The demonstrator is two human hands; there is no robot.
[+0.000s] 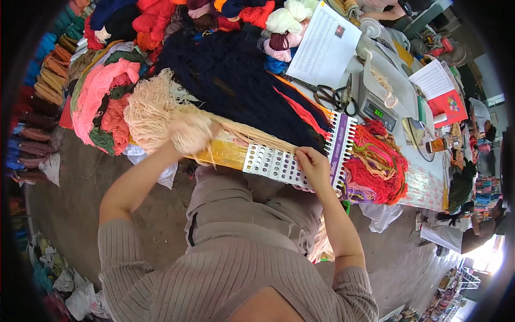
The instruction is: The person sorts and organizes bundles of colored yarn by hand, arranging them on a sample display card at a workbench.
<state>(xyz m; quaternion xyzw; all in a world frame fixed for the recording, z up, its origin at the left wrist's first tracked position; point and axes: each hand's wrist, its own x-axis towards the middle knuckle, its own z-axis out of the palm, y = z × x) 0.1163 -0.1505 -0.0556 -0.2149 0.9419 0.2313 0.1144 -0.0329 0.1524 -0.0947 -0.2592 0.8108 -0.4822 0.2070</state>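
Note:
My left hand (pixel 190 133), smeared by motion, is over a bundle of cream yarn (pixel 153 104) at the table's front edge; its fingers cannot be made out. A length of the cream strands stretches rightward from there to my right hand (pixel 315 167). The right thumb and fingers are pinched on the strands' end, above a white card with rows of punched holes (pixel 276 165). Beside it, a purple-and-white strip (pixel 340 147) has holes along its edge, with yarn through some. A large mass of dark navy yarn (pixel 225 70) lies just beyond the cream strands.
Red and multicoloured yarn (pixel 375 166) lies right of the strip. Black-handled scissors (pixel 343 97), a printed sheet (pixel 324 45) and a digital scale (pixel 380 114) bearing a white tray (pixel 389 86) are further back. Pink skeins (pixel 99 91) are at left. Another person's arm (pixel 389 13) shows at the top.

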